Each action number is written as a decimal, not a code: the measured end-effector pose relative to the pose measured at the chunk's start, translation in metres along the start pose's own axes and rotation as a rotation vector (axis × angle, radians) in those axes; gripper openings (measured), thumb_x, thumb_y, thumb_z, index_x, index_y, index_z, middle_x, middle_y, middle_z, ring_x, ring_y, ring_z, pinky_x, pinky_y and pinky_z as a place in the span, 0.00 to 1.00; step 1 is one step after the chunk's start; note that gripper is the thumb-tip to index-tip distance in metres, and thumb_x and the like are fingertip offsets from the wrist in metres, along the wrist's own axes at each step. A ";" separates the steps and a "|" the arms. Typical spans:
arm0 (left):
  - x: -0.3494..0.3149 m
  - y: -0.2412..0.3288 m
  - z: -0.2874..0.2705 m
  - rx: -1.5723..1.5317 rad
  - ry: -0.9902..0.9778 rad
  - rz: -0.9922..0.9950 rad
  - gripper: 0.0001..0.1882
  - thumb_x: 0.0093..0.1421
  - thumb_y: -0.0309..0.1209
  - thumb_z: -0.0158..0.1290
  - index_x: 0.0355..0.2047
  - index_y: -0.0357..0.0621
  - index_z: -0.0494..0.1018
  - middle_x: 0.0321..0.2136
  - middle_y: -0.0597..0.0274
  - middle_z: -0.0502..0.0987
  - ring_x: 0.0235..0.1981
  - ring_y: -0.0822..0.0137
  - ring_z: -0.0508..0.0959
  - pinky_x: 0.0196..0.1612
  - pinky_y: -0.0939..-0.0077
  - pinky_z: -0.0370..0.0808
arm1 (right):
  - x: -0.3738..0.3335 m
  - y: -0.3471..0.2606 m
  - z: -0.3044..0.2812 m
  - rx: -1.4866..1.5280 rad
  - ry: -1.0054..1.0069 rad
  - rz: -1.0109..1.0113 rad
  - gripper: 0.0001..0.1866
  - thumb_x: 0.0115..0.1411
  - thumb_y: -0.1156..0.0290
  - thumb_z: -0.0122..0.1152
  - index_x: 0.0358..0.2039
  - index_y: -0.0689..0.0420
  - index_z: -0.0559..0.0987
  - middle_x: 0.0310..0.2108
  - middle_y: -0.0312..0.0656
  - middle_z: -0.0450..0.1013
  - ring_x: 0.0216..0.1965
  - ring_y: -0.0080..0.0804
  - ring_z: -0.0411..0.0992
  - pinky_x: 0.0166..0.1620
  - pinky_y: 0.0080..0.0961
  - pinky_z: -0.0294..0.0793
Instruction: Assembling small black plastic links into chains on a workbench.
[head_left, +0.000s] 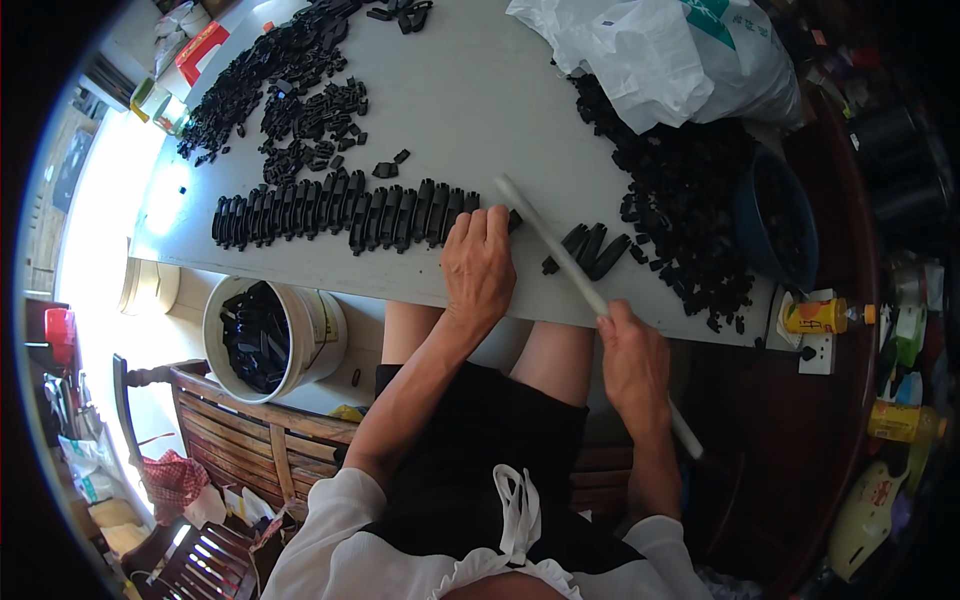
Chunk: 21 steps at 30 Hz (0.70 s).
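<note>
My right hand (636, 355) is wrapped round a long pale rod (560, 255). The rod slants over the table edge, its far end close to my left hand. With curled fingers, my left hand (478, 262) grips a small black plastic part (514, 220) at the right end of a row; most of that part is hidden. The row of long black plastic pieces (375, 218) stands side by side along the near part of the table. A few similar black pieces (597, 250) lie loose to the right of the rod.
Heaps of small black parts cover the grey table (450, 100) at the far left (300, 70) and right (690, 190). A white plastic bag (660, 60) and blue bowl (755, 215) sit at the right. Below the left edge stands a white bucket (310, 330) of black pieces.
</note>
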<state>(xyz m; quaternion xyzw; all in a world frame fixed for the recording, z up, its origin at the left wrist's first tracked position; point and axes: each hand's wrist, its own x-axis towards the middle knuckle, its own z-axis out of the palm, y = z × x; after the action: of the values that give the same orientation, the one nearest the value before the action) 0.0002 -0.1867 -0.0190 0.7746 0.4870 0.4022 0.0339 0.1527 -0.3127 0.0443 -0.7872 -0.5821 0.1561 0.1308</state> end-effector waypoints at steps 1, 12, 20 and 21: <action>0.000 -0.001 0.000 0.006 0.002 0.002 0.10 0.50 0.19 0.47 0.34 0.40 0.68 0.26 0.57 0.68 0.30 0.58 0.69 0.34 0.67 0.68 | 0.000 0.000 -0.001 0.001 0.000 -0.002 0.07 0.66 0.70 0.49 0.34 0.61 0.69 0.24 0.53 0.72 0.28 0.56 0.72 0.26 0.42 0.65; 0.002 0.014 -0.012 -0.121 -0.032 0.076 0.17 0.50 0.29 0.58 0.41 0.42 0.71 0.32 0.56 0.69 0.34 0.55 0.70 0.37 0.64 0.67 | -0.006 0.009 -0.019 0.257 0.132 0.002 0.09 0.67 0.66 0.49 0.36 0.60 0.71 0.18 0.45 0.67 0.19 0.37 0.68 0.24 0.34 0.63; -0.004 -0.003 -0.027 0.074 0.002 0.001 0.18 0.49 0.29 0.59 0.41 0.45 0.72 0.33 0.57 0.68 0.34 0.57 0.68 0.36 0.65 0.65 | -0.007 0.008 -0.009 0.271 0.088 -0.024 0.09 0.66 0.67 0.51 0.35 0.60 0.71 0.18 0.46 0.68 0.20 0.42 0.69 0.25 0.35 0.64; -0.004 -0.004 -0.023 0.100 0.021 0.060 0.16 0.48 0.29 0.60 0.39 0.45 0.72 0.31 0.57 0.67 0.33 0.57 0.68 0.36 0.65 0.65 | -0.006 0.008 -0.008 0.284 0.074 -0.024 0.08 0.66 0.67 0.51 0.35 0.60 0.71 0.19 0.47 0.68 0.20 0.43 0.69 0.25 0.36 0.64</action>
<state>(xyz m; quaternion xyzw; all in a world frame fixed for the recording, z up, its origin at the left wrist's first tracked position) -0.0181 -0.1957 -0.0077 0.7853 0.4831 0.3865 -0.0221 0.1609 -0.3211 0.0487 -0.7591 -0.5582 0.2060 0.2642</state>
